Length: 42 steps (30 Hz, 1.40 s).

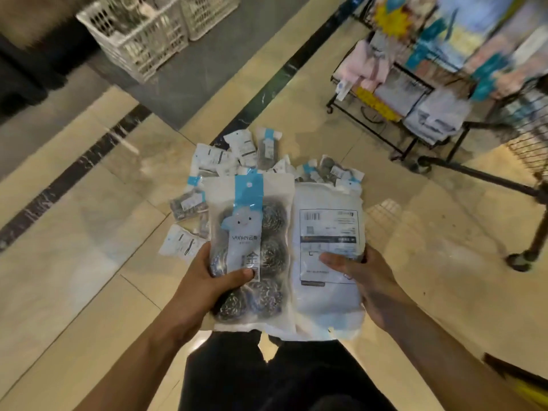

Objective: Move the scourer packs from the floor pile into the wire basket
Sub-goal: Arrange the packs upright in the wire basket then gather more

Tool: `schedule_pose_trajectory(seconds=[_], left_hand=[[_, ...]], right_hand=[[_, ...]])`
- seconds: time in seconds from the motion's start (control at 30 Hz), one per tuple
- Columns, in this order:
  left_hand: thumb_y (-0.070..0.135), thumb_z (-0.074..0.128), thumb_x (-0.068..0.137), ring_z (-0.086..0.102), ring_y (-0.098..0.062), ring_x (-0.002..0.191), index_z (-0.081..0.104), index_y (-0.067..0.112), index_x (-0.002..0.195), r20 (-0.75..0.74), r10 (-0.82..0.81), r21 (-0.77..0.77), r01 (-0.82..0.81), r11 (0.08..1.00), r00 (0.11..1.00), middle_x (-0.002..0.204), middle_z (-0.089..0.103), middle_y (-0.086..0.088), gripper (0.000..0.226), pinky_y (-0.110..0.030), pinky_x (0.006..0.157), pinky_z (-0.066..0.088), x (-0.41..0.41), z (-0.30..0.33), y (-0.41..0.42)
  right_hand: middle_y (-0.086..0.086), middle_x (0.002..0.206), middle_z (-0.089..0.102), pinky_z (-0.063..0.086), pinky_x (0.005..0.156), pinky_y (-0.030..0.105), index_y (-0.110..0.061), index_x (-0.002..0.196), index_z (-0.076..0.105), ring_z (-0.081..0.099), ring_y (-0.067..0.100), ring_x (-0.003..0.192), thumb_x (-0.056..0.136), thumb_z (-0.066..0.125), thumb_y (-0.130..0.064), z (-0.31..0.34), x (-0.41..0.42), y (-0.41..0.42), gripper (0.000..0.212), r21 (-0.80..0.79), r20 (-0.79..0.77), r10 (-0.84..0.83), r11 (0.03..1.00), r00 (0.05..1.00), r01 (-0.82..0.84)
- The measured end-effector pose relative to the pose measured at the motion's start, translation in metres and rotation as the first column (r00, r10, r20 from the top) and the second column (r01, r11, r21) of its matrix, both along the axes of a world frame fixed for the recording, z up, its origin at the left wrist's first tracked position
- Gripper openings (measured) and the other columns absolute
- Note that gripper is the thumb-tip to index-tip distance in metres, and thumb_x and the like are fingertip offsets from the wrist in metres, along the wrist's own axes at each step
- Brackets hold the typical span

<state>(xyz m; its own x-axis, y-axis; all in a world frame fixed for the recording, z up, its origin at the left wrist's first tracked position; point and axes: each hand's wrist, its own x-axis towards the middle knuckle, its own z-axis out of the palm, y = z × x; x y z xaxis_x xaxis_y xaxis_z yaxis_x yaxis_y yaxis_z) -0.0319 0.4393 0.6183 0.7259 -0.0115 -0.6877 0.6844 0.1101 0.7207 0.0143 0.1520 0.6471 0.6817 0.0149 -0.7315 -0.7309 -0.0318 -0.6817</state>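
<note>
While a good many scourer packs still lie in the floor pile (237,170), I have two of them up off the tiles, one in each of the hands. The left hand (204,280) grips the face-up pack (252,232), thumb pressed across its front over the steel scourers showing through the clear film. The right hand (364,280) holds the label-side pack (329,232), thumb on the printed back and the fingers wrapped behind where I cannot see them. The two packs sit side by side, edges touching or slightly overlapping, held above my legs and in front of the pile. The wire basket (530,137) I take to be the dark mesh one at the far right edge, well apart from the pile; its inside is blurred and mostly out of frame, so I cannot tell how many packs it already holds. Beside it stands a black display rack (394,143) of folded cloths, and white plastic crates (139,34) sit at the top left. I judge the job partway at best: this pair needs carrying to the basket, then more trips for the pile.
</note>
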Motion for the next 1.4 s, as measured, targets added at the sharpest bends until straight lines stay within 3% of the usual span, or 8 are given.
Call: schedule_pose_trajectory(seconds=[0.27,0.4,0.57,0.73,1.0,1.13,1.27,1.4], left_hand=[[0.013,0.098,0.067,0.076,-0.036,0.107,0.059,0.025,0.134,0.07,-0.182,-0.1,0.188,0.977,0.981,0.121,0.078,-0.01,0.078,-0.06,0.097,0.058,0.014,0.061,-0.008],[0.022,0.1,0.042,0.077,-0.035,0.106,0.062,0.018,0.127,0.08,-0.336,-0.075,0.342,0.937,0.938,0.112,0.081,-0.009,0.094,-0.05,0.087,0.06,0.023,0.08,-0.019],[0.012,0.097,0.062,0.074,-0.023,0.106,0.061,0.034,0.12,0.074,-0.452,-0.068,0.457,0.887,0.889,0.102,0.082,0.007,0.071,-0.036,0.083,0.056,0.033,0.094,-0.069],[0.05,0.105,0.017,0.075,-0.018,0.107,0.062,0.037,0.122,0.121,-0.604,-0.016,0.61,0.792,0.787,0.108,0.081,0.011,0.114,-0.041,0.095,0.057,0.034,0.113,-0.151],[0.055,0.104,0.02,0.072,-0.021,0.118,0.058,0.031,0.136,0.19,-0.686,0.04,0.693,0.72,0.702,0.12,0.079,0.006,0.127,-0.046,0.109,0.052,0.015,0.107,-0.329],[0.051,0.105,0.023,0.074,-0.02,0.114,0.057,0.031,0.14,0.191,-0.677,0.036,0.684,0.729,0.711,0.123,0.078,0.004,0.128,-0.041,0.1,0.056,-0.006,0.104,-0.428],[0.036,0.105,0.04,0.072,-0.017,0.116,0.058,0.028,0.14,0.196,-0.682,0.039,0.689,0.723,0.705,0.12,0.079,0.007,0.11,-0.041,0.103,0.055,-0.016,0.105,-0.507],[0.042,0.098,0.046,0.071,-0.017,0.116,0.061,0.033,0.132,0.177,-0.692,0.096,0.687,0.72,0.7,0.121,0.078,0.01,0.094,-0.046,0.107,0.054,-0.011,0.105,-0.561]], right_hand=[[0.007,0.108,0.083,0.064,0.089,0.051,-0.02,0.123,0.074,0.08,0.029,0.098,0.073,0.09,-0.011,0.073,-0.069,-0.01,0.053,-0.022,0.054,-0.287,0.957,0.957,0.288],[0.008,0.104,0.083,0.061,0.093,0.059,-0.021,0.117,0.075,0.081,0.032,0.094,0.045,0.102,-0.03,0.085,-0.111,-0.013,0.077,-0.03,0.043,-0.454,0.89,0.89,0.455],[0.003,0.107,0.083,0.061,0.096,0.057,-0.021,0.121,0.073,0.08,0.027,0.098,0.076,0.091,-0.01,0.097,-0.155,-0.045,0.05,-0.045,0.155,-0.577,0.807,0.802,0.589],[-0.002,0.106,0.083,0.061,0.096,0.056,-0.025,0.119,0.073,0.079,0.024,0.099,0.077,0.092,-0.014,0.105,-0.192,-0.104,0.048,-0.083,0.195,-0.639,0.745,0.744,0.662],[-0.006,0.112,0.082,0.061,0.097,0.051,-0.028,0.122,0.071,0.079,0.018,0.102,0.082,0.088,-0.012,0.103,-0.241,-0.25,0.047,-0.057,0.299,-0.643,0.726,0.705,0.686],[0.002,0.113,0.082,0.065,0.09,0.05,-0.019,0.124,0.069,0.08,0.023,0.099,0.081,0.088,-0.011,0.103,-0.261,-0.341,0.047,-0.033,0.305,-0.678,0.694,0.669,0.719],[0.005,0.113,0.082,0.063,0.092,0.054,-0.017,0.126,0.069,0.08,0.03,0.101,0.081,0.087,-0.009,0.108,-0.27,-0.418,0.049,0.017,0.3,-0.723,0.657,0.623,0.754],[0.0,0.108,0.083,0.066,0.08,0.041,-0.02,0.122,0.069,0.081,0.023,0.094,0.081,0.085,-0.014,0.108,-0.258,-0.471,0.044,0.022,0.294,-0.73,0.651,0.617,0.759]])
